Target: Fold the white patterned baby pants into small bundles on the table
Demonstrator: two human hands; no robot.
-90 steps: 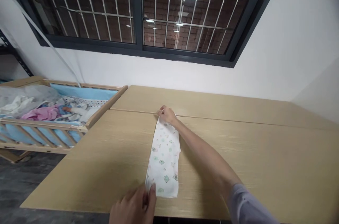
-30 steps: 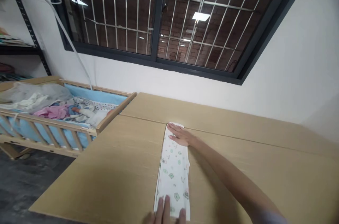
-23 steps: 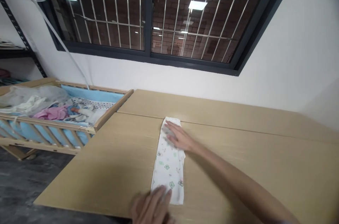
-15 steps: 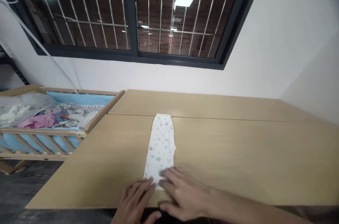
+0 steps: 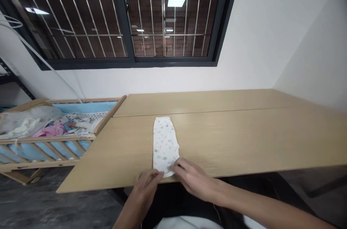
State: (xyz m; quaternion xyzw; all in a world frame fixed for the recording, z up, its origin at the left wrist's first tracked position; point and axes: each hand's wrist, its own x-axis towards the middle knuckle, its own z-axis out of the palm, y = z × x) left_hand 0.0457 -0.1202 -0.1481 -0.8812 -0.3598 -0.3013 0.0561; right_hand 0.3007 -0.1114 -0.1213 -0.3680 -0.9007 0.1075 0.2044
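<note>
A pair of white baby pants [image 5: 164,140] with a small green and grey print lies folded lengthwise on the wooden table [image 5: 238,138], its near end close to the front edge. My left hand [image 5: 148,182] is closed at the near left corner, thumb and fingers pinching the cloth. At the near right corner, my right hand [image 5: 191,178] has its fingers curled together on the fabric, also in a pinch. The fingertips hide parts of that near edge.
Left of the table stands a wooden crib [image 5: 89,137] with a blue lining, holding a pink cloth [image 5: 51,129], other clothes and a clear plastic bag [image 5: 40,115]. Behind are a white wall [image 5: 151,79] and a barred window [image 5: 130,23]. A white cable [image 5: 54,72] hangs toward the crib.
My fingers, spread flat on the near end of the pants before, are now drawn together at its two corners. The view has shifted, so the table edge appears higher.
</note>
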